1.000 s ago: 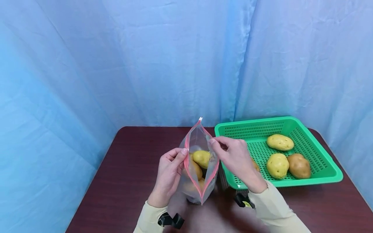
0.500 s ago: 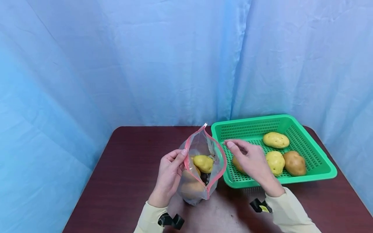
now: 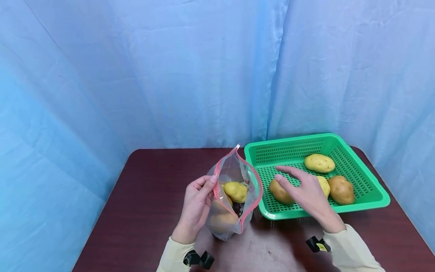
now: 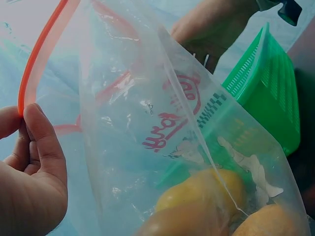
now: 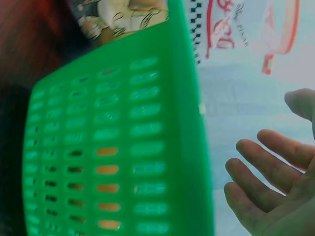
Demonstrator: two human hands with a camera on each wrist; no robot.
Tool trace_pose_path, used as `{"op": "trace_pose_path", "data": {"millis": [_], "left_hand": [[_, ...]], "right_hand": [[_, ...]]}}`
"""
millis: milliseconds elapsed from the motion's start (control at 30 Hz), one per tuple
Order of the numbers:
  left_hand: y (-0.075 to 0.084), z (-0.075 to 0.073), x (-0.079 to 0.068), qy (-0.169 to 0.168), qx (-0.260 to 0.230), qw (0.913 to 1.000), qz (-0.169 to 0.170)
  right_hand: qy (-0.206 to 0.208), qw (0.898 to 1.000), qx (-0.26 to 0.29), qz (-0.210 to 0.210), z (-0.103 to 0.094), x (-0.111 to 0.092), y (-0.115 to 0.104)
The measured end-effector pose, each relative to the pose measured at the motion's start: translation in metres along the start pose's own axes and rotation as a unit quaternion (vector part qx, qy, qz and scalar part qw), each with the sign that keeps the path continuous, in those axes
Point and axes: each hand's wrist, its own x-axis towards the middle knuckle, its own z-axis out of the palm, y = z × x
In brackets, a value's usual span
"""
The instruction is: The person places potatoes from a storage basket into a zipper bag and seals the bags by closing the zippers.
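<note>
Left hand [image 3: 195,207] pinches translucent zip-top bag [image 3: 234,170]; spread, empty right hand [image 3: 310,196] partly hides yellow potato [image 3: 325,186]; dark bench [image 3: 153,200], blue curtain [image 3: 204,75]

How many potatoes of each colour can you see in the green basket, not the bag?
Yellow potatoes: 2
Brown potatoes: 2
Total: 4

A pale blue, softly creased fabric curtain [image 3: 190,75] fills the background and runs down both sides of a dark reddish-brown, smooth surface [image 3: 153,196] with rounded far corners. A long, narrow vertical fold [image 3: 276,75] drops right of centre. The curtain's left part glows brighter cyan, and light leaves a pale sheen [image 3: 246,251] on the surface's near part.
</note>
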Motion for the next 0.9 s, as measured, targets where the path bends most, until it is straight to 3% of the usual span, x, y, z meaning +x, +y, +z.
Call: {"op": "trace_pose_path", "data": {"millis": [367,900], "left_hand": [[0.002,-0.001,-0.001,0.000,0.006,1.0000,0.002],[0.003,-0.001,-0.002,0.000,0.004,1.0000,0.000]], "right_hand": [[-0.004,1.000,-0.009,-0.017,-0.002,-0.002,0.018],[-0.065,0.996,-0.045,-0.041,-0.003,0.004,0.035]]}}
